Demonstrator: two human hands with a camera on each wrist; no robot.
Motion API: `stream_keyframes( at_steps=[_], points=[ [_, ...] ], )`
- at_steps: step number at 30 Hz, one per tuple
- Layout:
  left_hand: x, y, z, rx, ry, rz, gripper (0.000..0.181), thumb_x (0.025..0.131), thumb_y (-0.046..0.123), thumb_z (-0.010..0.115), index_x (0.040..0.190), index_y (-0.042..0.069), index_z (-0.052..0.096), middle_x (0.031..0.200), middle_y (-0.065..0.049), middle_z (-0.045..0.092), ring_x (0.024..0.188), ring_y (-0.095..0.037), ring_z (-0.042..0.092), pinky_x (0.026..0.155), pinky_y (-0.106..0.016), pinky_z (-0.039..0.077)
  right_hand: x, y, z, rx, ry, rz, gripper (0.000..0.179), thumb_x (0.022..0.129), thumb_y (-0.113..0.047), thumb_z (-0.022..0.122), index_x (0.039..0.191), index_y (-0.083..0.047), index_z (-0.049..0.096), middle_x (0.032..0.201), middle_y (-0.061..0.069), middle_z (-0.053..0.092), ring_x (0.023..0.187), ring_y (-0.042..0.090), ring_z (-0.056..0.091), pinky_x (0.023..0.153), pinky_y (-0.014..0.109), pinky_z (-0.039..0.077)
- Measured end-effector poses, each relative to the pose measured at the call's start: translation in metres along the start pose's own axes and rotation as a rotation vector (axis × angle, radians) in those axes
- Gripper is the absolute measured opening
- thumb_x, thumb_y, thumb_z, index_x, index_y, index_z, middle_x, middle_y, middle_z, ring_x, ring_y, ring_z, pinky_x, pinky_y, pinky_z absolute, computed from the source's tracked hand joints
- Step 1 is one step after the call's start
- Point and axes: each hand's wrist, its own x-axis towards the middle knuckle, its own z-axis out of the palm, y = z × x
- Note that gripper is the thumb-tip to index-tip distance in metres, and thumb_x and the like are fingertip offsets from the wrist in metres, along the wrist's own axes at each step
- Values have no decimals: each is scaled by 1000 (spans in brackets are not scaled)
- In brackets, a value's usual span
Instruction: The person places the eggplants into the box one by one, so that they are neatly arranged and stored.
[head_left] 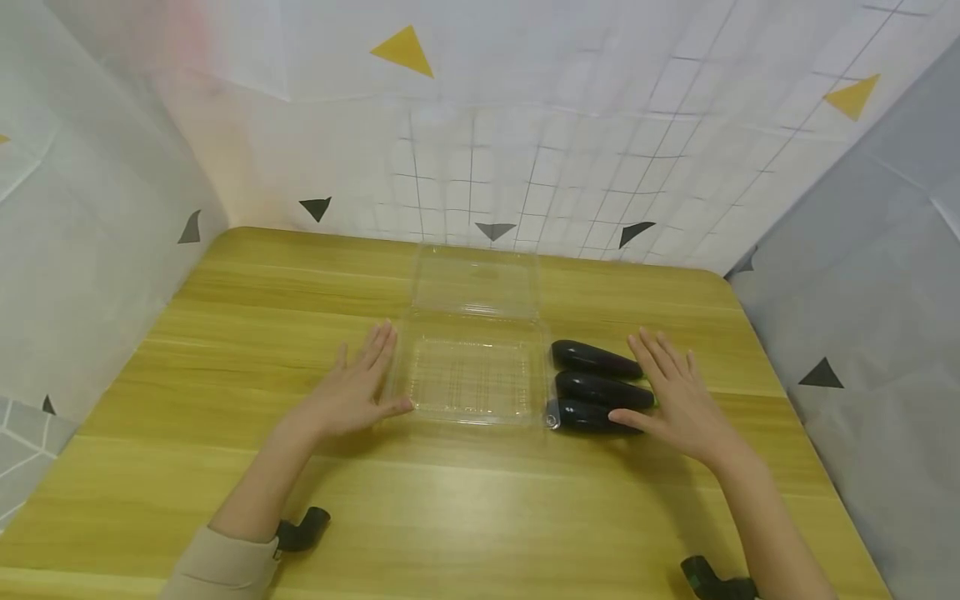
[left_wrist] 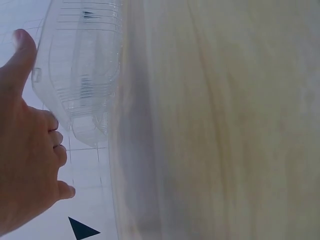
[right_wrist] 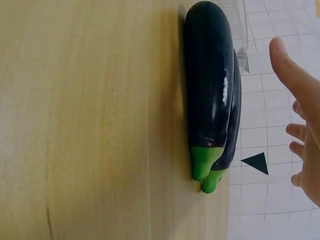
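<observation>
"Nearest the person, what did you list?"

"Item: one beige sleeve (head_left: 221, 567), on the left arm. Item: two dark elbow-shaped pieces, one by the left wrist (head_left: 303, 532), one by the right (head_left: 716, 582). All over a wood-grain table (head_left: 480, 517)."

"And the hands?"

"Left hand (head_left: 345, 396): thumb out wide, fingers straight, gripping nothing, at the left side of a clear plastic container (head_left: 465, 418). Whether it touched the rim, I could not tell from where I stood. Right hand (head_left: 678, 408): spread wide, gripping nothing, above the stem ends of the eggplants."

"Eggplants, how many?"

"Three, glossy and dark, side by side on the table, just right of the container: the nearest (head_left: 588, 417), the middle (head_left: 603, 390), the farthest (head_left: 592, 358). Rounded ends lay toward the container; green caps (right_wrist: 207, 160) pointed away from it."

"Condition of the container?"

"Base flat on the table, between the left hand and the eggplants. Lid (head_left: 476, 283) attached, folded back on the far side."

"Beyond that?"

"One pale sheet (head_left: 322, 142), hung behind the table, with grid lines, yellow triangles (head_left: 405, 52) and dark triangles (head_left: 317, 208)."
</observation>
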Motion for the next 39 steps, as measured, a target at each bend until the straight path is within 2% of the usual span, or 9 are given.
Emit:
stream_keyframes(
  at_steps=[3, 7, 18, 23, 27, 32, 39],
  points=[
    [0, 2, 0, -20, 5, 8, 106, 88, 61, 56, 153, 3, -5, 160, -9, -14, 146, -26, -11, 111, -64, -3, 1, 0, 0, -8, 27, -36, 109, 76, -46, 79, 156, -18, 12, 157, 17, 18, 143, 38, 13, 112, 64, 4],
    [-1, 5, -2, -27, 4, 24, 110, 86, 62, 58, 153, 5, -8, 160, -8, -15, 146, -25, -10, 111, -63, -2, 4, -2, 0, -25, 70, -96, 110, 72, -45, 82, 155, -14, 18, 153, 18, 27, 137, 40, 25, 110, 62, 16],
    [-3, 11, 0, -8, -5, 52, 112, 84, 63, 60, 153, 3, -5, 160, -12, -9, 146, -25, -8, 112, -62, 3, 4, -8, -3, -22, 96, -112, 108, 69, -46, 83, 153, -11, 25, 151, 16, 33, 134, 41, 32, 105, 60, 27],
    [-4, 10, 2, -23, -7, 50, 113, 84, 62, 61, 153, 3, -6, 160, -11, -11, 146, -26, -9, 112, -62, 3, 3, -10, -3, -25, 175, -132, 105, 63, -41, 88, 149, -8, 36, 142, 17, 46, 123, 40, 46, 97, 57, 40],
    [-3, 10, 3, -19, 8, 57, 111, 86, 61, 60, 153, 3, -5, 160, -12, -11, 146, -27, -9, 112, -63, 5, 2, -10, -4, -7, 255, -133, 99, 59, -32, 92, 144, -12, 46, 133, 12, 56, 115, 35, 55, 87, 51, 49],
    [-4, 11, 3, -24, 15, 55, 108, 87, 60, 59, 153, 3, -5, 160, -12, -11, 146, -26, -9, 113, -62, 4, 1, -9, -4, -6, 312, -153, 96, 56, -27, 93, 141, -14, 51, 130, 10, 59, 110, 32, 58, 81, 49, 51],
    [-4, 11, 4, -37, 8, 48, 106, 89, 58, 59, 153, 4, -5, 160, -13, -11, 146, -28, -8, 112, -62, 3, 2, -8, -3, -13, 333, -191, 89, 58, -34, 91, 137, -13, 55, 126, 10, 62, 109, 31, 60, 82, 47, 51]
  ],
)
